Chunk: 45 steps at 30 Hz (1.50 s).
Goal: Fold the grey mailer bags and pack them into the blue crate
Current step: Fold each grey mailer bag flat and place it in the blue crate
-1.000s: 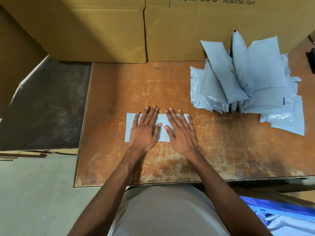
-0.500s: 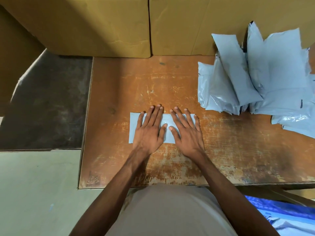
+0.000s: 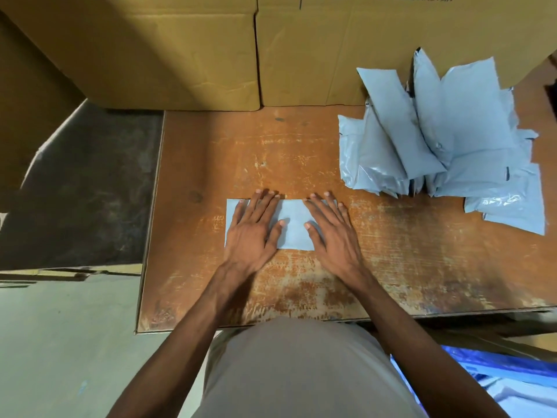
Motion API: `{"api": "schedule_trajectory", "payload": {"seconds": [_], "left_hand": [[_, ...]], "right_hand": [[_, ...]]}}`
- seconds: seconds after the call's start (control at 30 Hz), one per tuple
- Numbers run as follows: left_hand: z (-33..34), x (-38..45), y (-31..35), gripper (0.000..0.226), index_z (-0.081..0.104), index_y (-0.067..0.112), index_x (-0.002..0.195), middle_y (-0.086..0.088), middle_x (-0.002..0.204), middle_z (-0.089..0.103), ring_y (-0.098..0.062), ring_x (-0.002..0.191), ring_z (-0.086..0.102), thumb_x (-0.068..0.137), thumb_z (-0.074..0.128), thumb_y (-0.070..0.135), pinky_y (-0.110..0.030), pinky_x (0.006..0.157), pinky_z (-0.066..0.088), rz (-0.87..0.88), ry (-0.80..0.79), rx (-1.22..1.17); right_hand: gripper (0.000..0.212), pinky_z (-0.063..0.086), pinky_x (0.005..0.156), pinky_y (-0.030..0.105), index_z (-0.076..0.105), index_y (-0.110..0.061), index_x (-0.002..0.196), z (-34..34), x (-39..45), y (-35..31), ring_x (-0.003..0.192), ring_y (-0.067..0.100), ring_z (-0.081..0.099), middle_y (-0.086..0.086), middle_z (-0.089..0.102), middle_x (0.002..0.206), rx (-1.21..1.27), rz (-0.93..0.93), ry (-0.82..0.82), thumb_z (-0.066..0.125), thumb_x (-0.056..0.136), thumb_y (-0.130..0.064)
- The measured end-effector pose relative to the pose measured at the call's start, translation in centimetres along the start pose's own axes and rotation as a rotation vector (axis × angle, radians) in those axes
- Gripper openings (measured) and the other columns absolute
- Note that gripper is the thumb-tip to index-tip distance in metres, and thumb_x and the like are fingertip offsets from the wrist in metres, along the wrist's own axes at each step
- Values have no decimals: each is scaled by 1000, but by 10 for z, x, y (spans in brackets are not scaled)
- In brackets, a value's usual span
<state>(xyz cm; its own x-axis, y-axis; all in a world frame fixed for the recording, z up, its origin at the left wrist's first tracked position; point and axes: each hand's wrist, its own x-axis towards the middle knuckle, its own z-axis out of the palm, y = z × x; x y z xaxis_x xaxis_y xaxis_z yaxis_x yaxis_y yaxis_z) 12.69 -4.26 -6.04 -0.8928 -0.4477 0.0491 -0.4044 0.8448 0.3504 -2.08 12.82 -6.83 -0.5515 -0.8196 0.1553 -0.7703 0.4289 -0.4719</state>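
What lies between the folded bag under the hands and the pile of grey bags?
Only bare tabletop lies between the folded bag and the pile of grey bags; the head view shows it.

Scuffed, worn brown wooden table; glossy, crinkled grey plastic mailer bags; matt corrugated brown cardboard boxes at far edge.

Folded grey mailer flat on table; unfolded pile far right (leaning); blue crate below.

Worn brown counter mid-frame. Two cardboard boxes across top, touching, at counter's far edge. Dark slab at left; grey-green floor lower left.
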Motion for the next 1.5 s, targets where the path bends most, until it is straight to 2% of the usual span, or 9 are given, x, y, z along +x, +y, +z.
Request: {"api": "schedule_trajectory", "payload": {"seconds": [0.2, 0.43, 0.57, 0.7, 0.83, 1.0, 1.13, 1.37, 1.5], "left_hand": [[7, -20, -13, 62, 19, 25, 165, 7, 171, 16, -13, 159, 3, 109, 30, 51, -48, 129, 8, -71, -8, 3], [0, -17, -11, 61, 18, 28, 165, 10, 171, 15, -11, 159, 2, 109, 29, 52, -46, 129, 8, -87, -39, -33], [-4, -15, -11, 62, 15, 29, 165, 11, 172, 13, -9, 159, -1, 109, 30, 51, -46, 130, 2, -92, -73, -72], [-7, -17, -14, 67, 29, 19, 162, 2, 170, 25, -12, 158, 12, 99, 39, 40, -52, 128, 8, -48, 3, -214], [-9, -18, -15, 77, 43, 17, 155, -4, 164, 36, -21, 155, 24, 87, 39, 53, -55, 126, 13, -21, 24, -235], [-8, -20, -16, 81, 41, 25, 156, -3, 166, 31, -24, 154, 26, 84, 49, 62, -53, 127, 8, 0, -5, -180], [-11, -22, -11, 84, 43, 24, 155, -4, 165, 32, -25, 152, 28, 81, 51, 64, -54, 125, 12, -5, 6, -185], [-14, -28, 0, 71, 55, 19, 147, -6, 153, 48, -21, 143, 38, 84, 42, 50, -60, 121, 24, -52, 88, -188], [-9, -34, 2, 50, 63, 16, 137, -7, 144, 55, -24, 136, 45, 98, 42, 37, -54, 117, 32, -71, 183, -126]], "right_hand": [[51, 21, 127, 49, 35, -22, 161, -1, -17, 8, 159, 13, 15, -5, 30, 168, 30, 1, -47, 45, 111, -28], [50, 26, 125, 50, 41, -22, 158, 1, -13, 6, 157, 13, 21, -5, 36, 166, 59, 28, -17, 47, 109, -28], [51, 25, 125, 50, 42, -22, 158, 0, -11, 6, 157, 13, 22, -6, 36, 166, 64, 36, -20, 48, 108, -26], [51, 24, 125, 49, 40, -22, 159, 0, -11, 5, 158, 13, 20, -6, 34, 166, 52, 34, -31, 46, 108, -27], [50, 23, 126, 48, 39, -21, 159, 0, -13, 6, 158, 14, 20, -5, 34, 167, 36, 24, -30, 44, 110, -29], [50, 23, 126, 46, 42, -19, 158, -1, -15, 5, 157, 16, 24, -1, 36, 166, 32, 16, -10, 45, 110, -35], [53, 24, 126, 46, 44, -18, 156, 1, -17, 7, 156, 20, 27, 1, 38, 165, 25, -6, 1, 44, 109, -42], [58, 20, 128, 44, 38, -19, 159, 1, -25, 9, 157, 19, 22, 2, 34, 167, 30, -13, 2, 40, 109, -48], [70, 14, 129, 42, 38, -21, 159, -5, -27, 10, 157, 18, 21, 0, 33, 167, 45, -70, -25, 55, 101, -55]]}}
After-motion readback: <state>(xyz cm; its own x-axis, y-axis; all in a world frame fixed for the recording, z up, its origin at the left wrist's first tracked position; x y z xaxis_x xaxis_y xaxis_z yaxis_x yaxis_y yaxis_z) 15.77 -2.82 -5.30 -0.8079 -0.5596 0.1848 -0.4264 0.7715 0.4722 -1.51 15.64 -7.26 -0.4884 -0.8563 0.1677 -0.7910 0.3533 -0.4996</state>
